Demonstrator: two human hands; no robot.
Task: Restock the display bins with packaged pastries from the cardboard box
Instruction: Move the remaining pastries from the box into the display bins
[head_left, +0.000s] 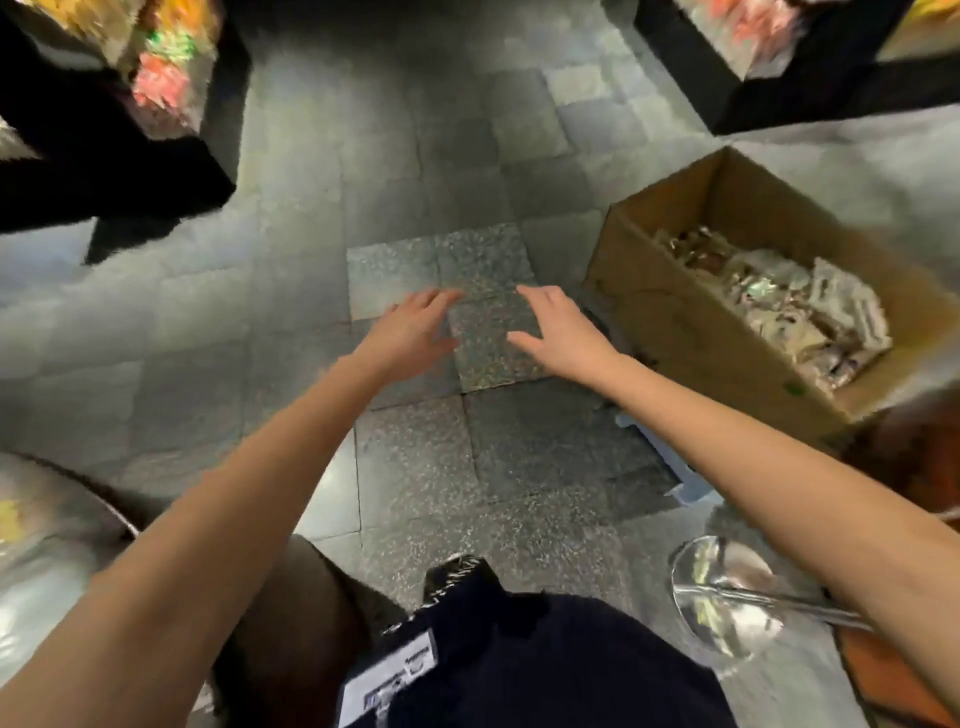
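Both arms outstretched, left hand and right hand empty (fingers loosely spread)

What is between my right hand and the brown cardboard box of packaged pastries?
Only a shadowed strip of grey speckled floor tile; the head view shows nothing else between the right hand and the brown cardboard box.

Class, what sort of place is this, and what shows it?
Probably a shop: a cardboard box of packaged pastries, dark display bins holding colourful packets, and a tiled floor.
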